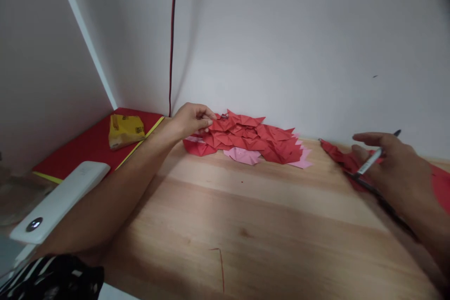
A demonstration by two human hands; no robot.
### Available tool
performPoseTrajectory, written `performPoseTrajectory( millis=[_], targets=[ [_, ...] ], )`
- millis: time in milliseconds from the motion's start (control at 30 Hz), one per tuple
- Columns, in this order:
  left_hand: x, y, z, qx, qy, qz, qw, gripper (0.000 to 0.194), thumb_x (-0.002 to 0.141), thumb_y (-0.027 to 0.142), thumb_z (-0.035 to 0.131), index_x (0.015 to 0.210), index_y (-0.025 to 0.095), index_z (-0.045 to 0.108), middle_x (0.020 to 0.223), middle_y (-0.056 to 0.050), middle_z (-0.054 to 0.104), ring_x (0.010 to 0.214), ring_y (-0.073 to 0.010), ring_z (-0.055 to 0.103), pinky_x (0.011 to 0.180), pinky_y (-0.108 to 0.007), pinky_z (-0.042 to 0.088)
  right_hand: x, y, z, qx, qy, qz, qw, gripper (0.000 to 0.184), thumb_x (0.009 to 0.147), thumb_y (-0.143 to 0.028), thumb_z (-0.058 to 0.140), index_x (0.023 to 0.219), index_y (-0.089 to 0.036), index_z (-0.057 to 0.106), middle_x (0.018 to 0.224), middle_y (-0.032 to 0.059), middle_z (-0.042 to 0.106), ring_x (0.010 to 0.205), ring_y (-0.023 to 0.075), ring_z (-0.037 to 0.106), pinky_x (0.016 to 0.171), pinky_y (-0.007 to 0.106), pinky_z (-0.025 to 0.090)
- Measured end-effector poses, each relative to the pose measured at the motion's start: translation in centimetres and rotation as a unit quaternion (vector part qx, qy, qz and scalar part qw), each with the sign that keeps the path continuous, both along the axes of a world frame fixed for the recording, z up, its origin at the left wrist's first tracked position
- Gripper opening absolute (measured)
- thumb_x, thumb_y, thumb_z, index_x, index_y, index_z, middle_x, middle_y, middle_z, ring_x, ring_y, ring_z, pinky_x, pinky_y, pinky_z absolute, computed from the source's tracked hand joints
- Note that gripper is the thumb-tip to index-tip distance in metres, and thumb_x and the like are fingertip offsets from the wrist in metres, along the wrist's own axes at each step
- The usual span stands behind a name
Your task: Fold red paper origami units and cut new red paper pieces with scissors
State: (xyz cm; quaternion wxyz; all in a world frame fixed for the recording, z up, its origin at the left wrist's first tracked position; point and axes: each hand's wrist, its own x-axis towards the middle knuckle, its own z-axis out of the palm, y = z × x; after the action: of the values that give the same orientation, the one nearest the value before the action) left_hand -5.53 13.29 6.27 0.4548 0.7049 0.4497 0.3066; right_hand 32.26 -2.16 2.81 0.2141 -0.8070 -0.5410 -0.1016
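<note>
My left hand (191,119) reaches to the back of the wooden table (246,225) and pinches a folded red paper piece at the left end of a pile of folded red and pink papers (253,143) lying against the wall. My right hand (383,157) hovers at the right, fingers partly curled around a white pen with a black tip (374,158). Beneath it lie flat red paper sheets (342,159).
A red board with a yellow edge (87,147) lies at the back left, with a yellow packet (124,130) on it. A white lamp head (59,201) sticks out at the left. A red-black cable (172,37) runs down the wall.
</note>
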Motion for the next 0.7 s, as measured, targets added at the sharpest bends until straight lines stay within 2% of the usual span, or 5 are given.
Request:
performPoseTrajectory(
  millis=[67,367,533,700],
  targets=[
    [-0.1,0.6,-0.5,0.01,-0.004,0.022,1.0,0.011,0.074,0.002,0.064,0.081,0.01,0.067,0.054,0.003,0.059,0.048,-0.0049,0.054,0.048,-0.016,0.042,1.4,0.3,-0.5,-0.038,-0.029,-0.003,0.999,0.043,0.086,-0.042,0.054,0.118,-0.016,0.065,0.088,0.0193,0.069,0.081,0.0296,0.064,0.059,0.037,0.043],
    [-0.4,3.0,-3.4,0.05,-0.007,0.057,0.997,0.013,0.074,0.007,0.063,0.084,0.012,0.071,0.06,0.0,0.063,0.052,-0.0067,0.056,0.053,-0.018,0.047,3.9,0.9,-3.0,-0.063,-0.072,0.037,0.995,0.047,0.088,-0.047,0.049,0.116,-0.013,0.065,0.087,0.0227,0.072,0.079,0.0312,0.067,0.062,0.037,0.046],
    [-0.9,3.9,-4.7,0.088,-0.014,0.108,0.99,0.017,0.077,0.014,0.06,0.09,0.011,0.071,0.069,-0.003,0.067,0.056,-0.01,0.06,0.055,-0.022,0.05,4.4,1.8,-4.1,-0.128,-0.029,-0.046,0.99,0.047,0.081,-0.046,0.051,0.115,-0.016,0.062,0.094,0.0186,0.073,0.089,0.0362,0.066,0.064,0.039,0.047],
    [-1.6,4.6,-5.5,0.125,0.005,0.124,0.984,0.018,0.077,0.018,0.061,0.089,0.012,0.072,0.071,-0.004,0.069,0.059,-0.0121,0.062,0.058,-0.023,0.051,4.2,1.8,-4.2,-0.161,0.015,-0.048,0.986,0.041,0.082,-0.043,0.047,0.113,-0.02,0.06,0.102,0.0121,0.073,0.1,0.0321,0.065,0.073,0.037,0.047]
  ],
)
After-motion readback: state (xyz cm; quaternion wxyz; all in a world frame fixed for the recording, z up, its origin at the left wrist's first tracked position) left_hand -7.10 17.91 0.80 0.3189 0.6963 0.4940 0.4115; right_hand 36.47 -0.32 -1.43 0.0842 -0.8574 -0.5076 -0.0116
